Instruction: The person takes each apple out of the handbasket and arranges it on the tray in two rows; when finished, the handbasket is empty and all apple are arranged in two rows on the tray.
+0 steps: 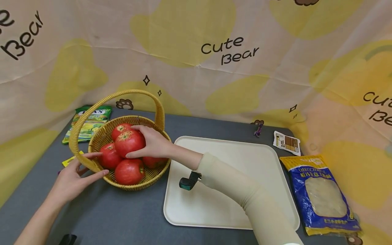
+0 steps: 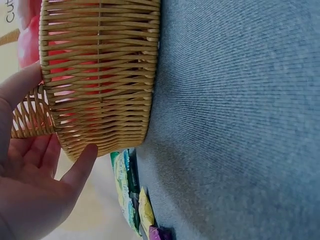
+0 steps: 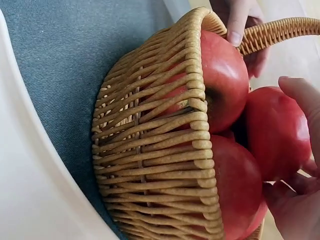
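Observation:
A woven wicker basket (image 1: 157,177) with a tall arched handle holds several red apples (image 1: 129,172). My right hand (image 1: 154,143) reaches in from the right and grips the topmost apple (image 1: 128,144), thumb on its near side and fingers on its far side. In the right wrist view that apple (image 3: 277,132) sits above the others. At the basket's left, my left hand (image 1: 70,180) holds the rim around the foot of the handle. The left wrist view shows its thumb and fingers spread against the wicker side (image 2: 100,90).
A white tray (image 1: 183,211) lies right of the basket, under my right forearm. Beyond it are a blue and yellow pasta bag (image 1: 326,197), a small white packet (image 1: 287,143) and a purple item (image 1: 258,131). A green snack bag (image 1: 99,117) lies behind the basket.

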The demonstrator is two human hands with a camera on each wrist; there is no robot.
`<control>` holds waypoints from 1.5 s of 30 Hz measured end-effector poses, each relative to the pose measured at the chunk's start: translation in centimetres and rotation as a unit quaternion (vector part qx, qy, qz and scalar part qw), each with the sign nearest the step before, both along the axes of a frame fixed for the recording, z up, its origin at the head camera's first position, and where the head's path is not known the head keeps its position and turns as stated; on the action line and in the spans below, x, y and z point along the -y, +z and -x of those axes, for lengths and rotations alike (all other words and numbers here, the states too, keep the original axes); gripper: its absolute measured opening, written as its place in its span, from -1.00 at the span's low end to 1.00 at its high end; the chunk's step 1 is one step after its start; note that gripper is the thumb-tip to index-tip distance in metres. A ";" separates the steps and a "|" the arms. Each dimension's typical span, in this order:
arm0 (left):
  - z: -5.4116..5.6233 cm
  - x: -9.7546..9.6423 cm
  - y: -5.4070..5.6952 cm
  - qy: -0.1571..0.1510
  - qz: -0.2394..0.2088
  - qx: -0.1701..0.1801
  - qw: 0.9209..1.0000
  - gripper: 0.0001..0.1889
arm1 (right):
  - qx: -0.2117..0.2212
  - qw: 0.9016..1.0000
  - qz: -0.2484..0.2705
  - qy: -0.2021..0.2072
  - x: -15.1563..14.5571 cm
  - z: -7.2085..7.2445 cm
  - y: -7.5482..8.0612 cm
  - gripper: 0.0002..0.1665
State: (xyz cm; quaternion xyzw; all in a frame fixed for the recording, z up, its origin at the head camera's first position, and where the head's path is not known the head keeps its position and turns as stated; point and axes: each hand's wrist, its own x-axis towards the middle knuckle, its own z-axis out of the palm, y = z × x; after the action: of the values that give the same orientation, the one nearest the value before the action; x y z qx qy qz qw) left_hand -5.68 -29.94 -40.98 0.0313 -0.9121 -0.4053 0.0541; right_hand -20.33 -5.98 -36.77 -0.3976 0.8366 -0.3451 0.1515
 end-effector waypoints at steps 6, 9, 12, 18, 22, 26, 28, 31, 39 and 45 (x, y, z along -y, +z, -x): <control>-0.1 -0.7 -0.4 -0.002 -0.028 -0.023 0.999 -0.39 | -0.005 1.000 -0.011 -0.004 0.6 -0.1 -0.6 0.10; -0.1 -0.8 -0.5 0.002 -0.030 -0.025 0.999 -0.38 | -0.014 1.000 -0.002 -0.016 0.4 -0.3 -1.0 0.09; -0.2 -0.9 -0.6 0.007 -0.029 -0.018 0.999 -0.36 | -0.011 0.999 0.016 -0.032 -0.1 -0.6 -1.3 0.08; -0.3 -0.9 -1.0 0.017 -0.031 -0.016 0.999 -0.35 | 0.010 0.995 0.068 -0.071 -2.1 -1.3 -1.5 0.00; -0.3 -0.9 -1.2 0.019 -0.041 -0.025 0.999 -0.35 | 0.054 0.987 0.113 -0.098 -4.1 -1.9 -1.2 -0.05; -0.3 -0.9 -1.4 0.012 -0.051 -0.043 0.998 -0.37 | 0.103 0.977 0.149 -0.114 -6.4 -2.2 -0.9 -0.08; -0.3 -0.9 -1.3 0.009 -0.052 -0.048 0.997 -0.38 | 0.127 0.971 0.164 -0.119 -7.6 -2.2 -0.6 -0.08; -0.3 -0.9 -1.2 0.011 -0.054 -0.047 0.997 -0.38 | 0.150 0.964 0.173 -0.135 -9.6 -1.9 -0.5 -0.05; -0.3 -0.8 -1.0 0.011 -0.056 -0.045 0.997 -0.38 | 0.130 0.960 0.115 -0.219 -15.1 -0.3 -1.8 -0.07; -0.3 -0.9 -1.1 0.010 -0.064 -0.047 0.997 -0.38 | 0.092 0.968 0.039 -0.230 -18.0 0.6 -3.6 -0.10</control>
State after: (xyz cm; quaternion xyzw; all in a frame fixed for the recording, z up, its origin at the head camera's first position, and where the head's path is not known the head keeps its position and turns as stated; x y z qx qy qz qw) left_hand -5.43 -29.02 -42.11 0.0250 -0.8803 -0.4635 0.0985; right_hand -20.94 12.01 -40.36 -0.1662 0.8740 -0.4379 0.1290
